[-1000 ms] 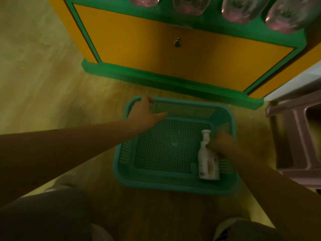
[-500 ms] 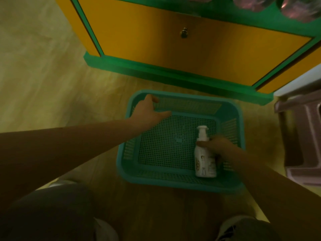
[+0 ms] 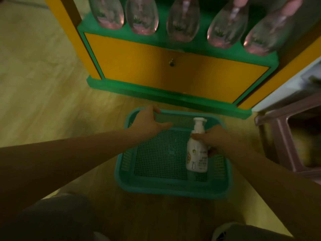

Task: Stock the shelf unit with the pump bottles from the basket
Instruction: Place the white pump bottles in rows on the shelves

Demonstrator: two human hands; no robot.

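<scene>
A teal mesh basket [image 3: 173, 190] sits on the floor in front of me. My right hand [image 3: 215, 138] is wrapped around the shoulder of a white pump bottle [image 3: 197, 153], which stands upright above the basket's right side. My left hand [image 3: 147, 121] grips the basket's far left rim. Beyond the basket stands the green and yellow shelf unit [image 3: 173, 77]. Several clear pink-tinted pump bottles [image 3: 182, 20] line its lowest shelf.
A pinkish plastic stool [image 3: 286, 136] stands to the right of the basket. A white unit [image 3: 295, 84] is behind the stool. The wooden floor [image 3: 43, 84] stretches to the left. My knees and shoes show at the bottom.
The right hand has closed on the white bottle and raised it upright from lying in the basket. The view has tilted up, showing the shelf's bottles. The left hand stays on the rim.
</scene>
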